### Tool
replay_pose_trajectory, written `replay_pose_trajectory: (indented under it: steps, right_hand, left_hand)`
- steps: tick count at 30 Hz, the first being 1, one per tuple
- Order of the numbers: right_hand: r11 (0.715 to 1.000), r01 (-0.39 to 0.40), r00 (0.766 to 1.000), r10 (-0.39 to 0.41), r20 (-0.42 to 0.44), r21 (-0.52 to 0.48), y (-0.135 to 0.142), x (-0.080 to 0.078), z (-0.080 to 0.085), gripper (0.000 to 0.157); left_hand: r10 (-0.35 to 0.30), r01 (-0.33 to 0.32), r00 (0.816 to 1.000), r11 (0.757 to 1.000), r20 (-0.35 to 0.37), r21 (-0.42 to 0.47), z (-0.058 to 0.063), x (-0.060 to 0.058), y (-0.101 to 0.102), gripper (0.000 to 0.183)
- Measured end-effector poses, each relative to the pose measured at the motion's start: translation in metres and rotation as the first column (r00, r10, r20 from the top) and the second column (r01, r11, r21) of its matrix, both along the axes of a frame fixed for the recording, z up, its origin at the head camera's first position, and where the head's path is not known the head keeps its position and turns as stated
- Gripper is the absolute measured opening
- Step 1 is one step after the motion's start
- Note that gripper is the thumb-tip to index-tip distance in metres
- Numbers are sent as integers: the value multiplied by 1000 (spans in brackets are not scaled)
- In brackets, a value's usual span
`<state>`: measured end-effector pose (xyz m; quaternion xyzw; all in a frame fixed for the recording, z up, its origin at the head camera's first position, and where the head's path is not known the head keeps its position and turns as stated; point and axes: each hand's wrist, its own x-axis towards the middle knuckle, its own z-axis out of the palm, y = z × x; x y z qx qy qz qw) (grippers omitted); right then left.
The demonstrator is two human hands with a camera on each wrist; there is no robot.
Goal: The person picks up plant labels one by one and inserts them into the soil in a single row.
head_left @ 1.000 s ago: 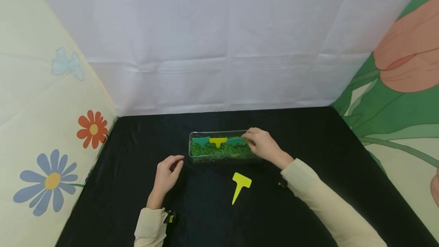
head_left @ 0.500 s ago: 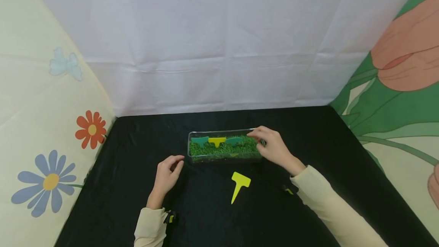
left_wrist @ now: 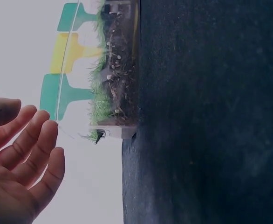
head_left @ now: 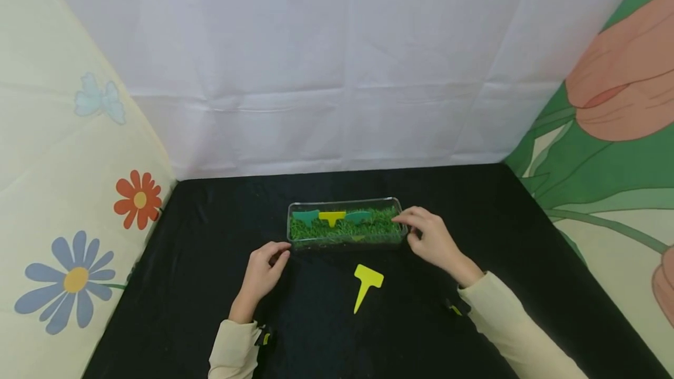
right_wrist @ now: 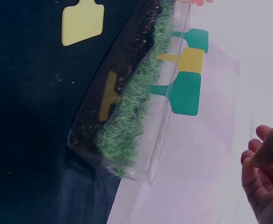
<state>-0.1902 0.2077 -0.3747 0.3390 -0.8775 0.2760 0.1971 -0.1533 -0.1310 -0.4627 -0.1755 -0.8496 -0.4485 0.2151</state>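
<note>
A clear rectangular box (head_left: pixel 322 243) of soil and green grass stands on the black cloth. Three T-shaped plant labels are stuck upright in the grass in a row: a left green label (head_left: pixel 306 217), a yellow label (head_left: pixel 332 217) and a right green label (head_left: pixel 359 216). My left hand (head_left: pixel 265 268) is at the box's front left corner, fingers loosely bent and holding nothing. At the right end of the box is my right hand (head_left: pixel 429 237), its relaxed fingers also without a thing in them. Another yellow plant label (head_left: pixel 367 281) lies flat in front of the box.
The black cloth (head_left: pixel 316 332) covers the table. Behind it hangs a white sheet (head_left: pixel 284 75). Flower-printed panels stand at the left (head_left: pixel 47 162) and right (head_left: pixel 605 192). In the right wrist view, the box's front wall mirrors the lying label.
My right hand has moved away from the right green label, rightward to the end of the box. My left hand has shifted slightly right to the box's corner. The labels stay in place.
</note>
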Motion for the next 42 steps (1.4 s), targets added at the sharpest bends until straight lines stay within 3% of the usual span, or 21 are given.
replay_pose_trajectory:
  steps: [8,28,42]
  right_hand:
    - [998,55,996,-56,-72,-27,15,9,-11,36]
    - [989,137,990,-139,-25,-55,35,26,-38,26]
    - [980,190,982,-189,24,-54,45,31,-51,25]
  left_hand:
    - [-19,20,998,1000,54,-21,1,1,2,12]
    - [-33,37,995,999,89,-40,0,1,8,13]
    - [-126,147,978,981,167,-124,-2,-5,35,12]
